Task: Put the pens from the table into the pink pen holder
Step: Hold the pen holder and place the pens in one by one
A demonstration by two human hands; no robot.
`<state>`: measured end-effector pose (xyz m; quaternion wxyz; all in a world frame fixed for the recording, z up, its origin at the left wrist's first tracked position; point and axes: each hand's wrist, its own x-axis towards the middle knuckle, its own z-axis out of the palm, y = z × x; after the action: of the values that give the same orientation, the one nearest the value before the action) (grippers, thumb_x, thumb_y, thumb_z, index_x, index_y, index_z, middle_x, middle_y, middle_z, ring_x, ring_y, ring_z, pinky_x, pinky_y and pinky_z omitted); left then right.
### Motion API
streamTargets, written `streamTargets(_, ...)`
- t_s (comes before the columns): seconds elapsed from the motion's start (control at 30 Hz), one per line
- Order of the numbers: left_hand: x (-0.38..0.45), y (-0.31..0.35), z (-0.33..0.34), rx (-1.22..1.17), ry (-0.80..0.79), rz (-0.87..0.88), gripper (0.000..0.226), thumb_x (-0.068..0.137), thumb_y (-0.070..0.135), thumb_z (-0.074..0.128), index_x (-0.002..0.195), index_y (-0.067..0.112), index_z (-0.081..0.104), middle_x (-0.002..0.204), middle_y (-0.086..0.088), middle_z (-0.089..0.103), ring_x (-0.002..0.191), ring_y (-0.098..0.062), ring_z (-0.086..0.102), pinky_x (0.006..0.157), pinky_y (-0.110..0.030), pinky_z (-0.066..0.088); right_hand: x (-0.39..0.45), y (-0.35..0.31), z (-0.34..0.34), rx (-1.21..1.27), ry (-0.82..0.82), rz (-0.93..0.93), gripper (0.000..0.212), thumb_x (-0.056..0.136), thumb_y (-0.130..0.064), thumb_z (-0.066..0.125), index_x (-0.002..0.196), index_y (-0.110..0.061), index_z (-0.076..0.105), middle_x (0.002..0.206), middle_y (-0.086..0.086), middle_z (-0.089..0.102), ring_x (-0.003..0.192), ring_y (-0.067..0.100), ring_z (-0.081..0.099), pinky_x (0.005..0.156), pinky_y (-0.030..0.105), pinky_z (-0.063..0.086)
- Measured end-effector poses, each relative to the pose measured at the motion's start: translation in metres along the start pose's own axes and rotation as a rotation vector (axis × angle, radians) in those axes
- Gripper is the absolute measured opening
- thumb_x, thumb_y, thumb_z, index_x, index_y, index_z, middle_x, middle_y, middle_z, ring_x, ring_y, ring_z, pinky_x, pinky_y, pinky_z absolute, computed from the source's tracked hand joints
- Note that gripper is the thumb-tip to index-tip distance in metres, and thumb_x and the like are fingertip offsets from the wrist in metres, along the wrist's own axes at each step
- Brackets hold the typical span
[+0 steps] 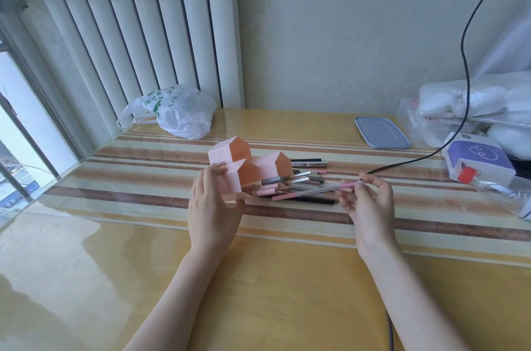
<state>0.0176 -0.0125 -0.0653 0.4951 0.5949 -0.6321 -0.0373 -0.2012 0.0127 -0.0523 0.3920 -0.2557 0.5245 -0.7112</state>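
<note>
The pink pen holder [247, 169], made of three house-shaped compartments, lies tipped on its side at the table's middle, its openings facing right. My left hand [212, 207] grips its near left corner. Several pens [304, 178] in pink, grey and black spill out of the openings in a pile to its right. My right hand [367, 201] holds a thin pink pen [324, 189] by its right end, just above the pile, with the tip pointing left towards the holder.
A white plastic bag [178, 112] sits at the back left. A grey-blue lid [380, 132] lies at the back right, beside clear boxes and white bags [471, 103]. A purple-and-white box [477, 158] and a black cable [408, 162] are on the right.
</note>
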Motion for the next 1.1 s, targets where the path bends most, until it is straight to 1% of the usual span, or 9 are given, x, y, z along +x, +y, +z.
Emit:
streamTargets(0.17, 0.001, -0.003, 0.0, -0.018, -0.012, -0.015, 0.059, 0.064, 0.007, 0.074, 0.114, 0.018, 0.045, 0.115, 0.0, 0.053, 0.106, -0.024, 0.048, 0.079, -0.03, 0.036, -0.001, -0.009, 0.0, 0.245, 0.068, 0.012, 0.016, 0.096, -0.002, 0.039, 0.1, -0.015, 0.049, 0.087, 0.007, 0.061, 0.073, 0.015, 0.059, 0.068, 0.026, 0.051)
streamTargets(0.33, 0.0, -0.004, 0.0, -0.029, -0.041, 0.018, 0.064, 0.062, 0.0, 0.07, 0.117, 0.019, 0.043, 0.117, 0.002, 0.051, 0.108, -0.022, 0.046, 0.083, -0.031, 0.037, -0.002, -0.013, -0.003, 0.284, 0.137, -0.195, 0.008, 0.098, -0.008, 0.042, 0.099, -0.015, 0.045, 0.093, 0.009, 0.06, 0.086, 0.021, 0.063, 0.064, 0.025, 0.055)
streamTargets(0.43, 0.0, -0.004, 0.001, -0.011, -0.049, 0.042, 0.066, 0.06, -0.002, 0.068, 0.118, 0.019, 0.043, 0.118, 0.0, 0.051, 0.111, -0.022, 0.045, 0.086, -0.031, 0.037, -0.006, -0.014, -0.002, 0.178, 0.132, -0.368, 0.013, 0.097, -0.008, 0.047, 0.093, -0.019, 0.043, 0.094, 0.014, 0.064, 0.091, 0.022, 0.066, 0.068, 0.029, 0.056)
streamTargets(0.6, 0.0, -0.005, 0.001, -0.027, -0.048, 0.041, 0.066, 0.06, -0.002, 0.067, 0.118, 0.019, 0.043, 0.119, 0.0, 0.051, 0.112, -0.021, 0.043, 0.089, -0.032, 0.037, -0.02, -0.011, 0.007, -0.005, -0.019, -0.569, 0.018, 0.094, -0.004, 0.052, 0.088, -0.019, 0.044, 0.094, 0.018, 0.069, 0.095, 0.017, 0.069, 0.072, 0.028, 0.058)
streamTargets(0.73, 0.0, -0.004, 0.001, -0.031, -0.042, 0.063, 0.067, 0.058, -0.003, 0.068, 0.117, 0.017, 0.043, 0.117, -0.001, 0.052, 0.111, -0.021, 0.043, 0.091, -0.036, 0.038, -0.021, 0.001, 0.01, -0.173, -0.14, -0.655, 0.019, 0.088, -0.001, 0.059, 0.08, -0.015, 0.05, 0.091, 0.011, 0.071, 0.093, 0.013, 0.07, 0.078, 0.025, 0.055)
streamTargets(0.87, 0.0, -0.004, 0.0, -0.04, -0.037, 0.065, 0.065, 0.058, -0.003, 0.067, 0.116, 0.016, 0.044, 0.118, -0.002, 0.052, 0.112, -0.021, 0.043, 0.092, -0.035, 0.038, -0.017, 0.018, 0.011, -0.572, -0.228, -0.761, 0.016, 0.081, -0.005, 0.07, 0.073, -0.009, 0.057, 0.093, -0.007, 0.069, 0.095, 0.005, 0.063, 0.086, 0.028, 0.049)
streamTargets(0.93, 0.0, -0.004, 0.0, -0.031, -0.039, 0.068, 0.065, 0.058, -0.002, 0.068, 0.116, 0.016, 0.044, 0.118, -0.002, 0.052, 0.112, -0.022, 0.043, 0.092, -0.036, 0.037, -0.017, 0.022, 0.012, -0.718, -0.257, -0.8, 0.014, 0.08, -0.008, 0.072, 0.073, -0.009, 0.059, 0.098, -0.008, 0.065, 0.101, 0.005, 0.056, 0.092, 0.027, 0.042)
streamTargets(1.03, 0.0, -0.005, 0.0, -0.026, -0.034, 0.067, 0.066, 0.058, -0.003, 0.069, 0.117, 0.015, 0.045, 0.118, -0.003, 0.052, 0.112, -0.024, 0.044, 0.092, -0.038, 0.038, -0.014, 0.021, 0.012, -0.71, -0.248, -0.782, 0.009, 0.083, -0.008, 0.068, 0.076, -0.011, 0.063, 0.099, -0.01, 0.063, 0.105, 0.0, 0.052, 0.094, 0.025, 0.037)
streamTargets(1.1, 0.0, -0.004, 0.0, -0.029, -0.028, 0.067, 0.066, 0.058, -0.004, 0.068, 0.117, 0.016, 0.044, 0.118, -0.004, 0.052, 0.112, -0.025, 0.044, 0.092, -0.04, 0.04, -0.013, 0.02, 0.01, -0.639, -0.193, -0.733, 0.005, 0.088, -0.01, 0.062, 0.084, -0.013, 0.064, 0.096, -0.011, 0.063, 0.099, 0.006, 0.057, 0.088, 0.03, 0.044)
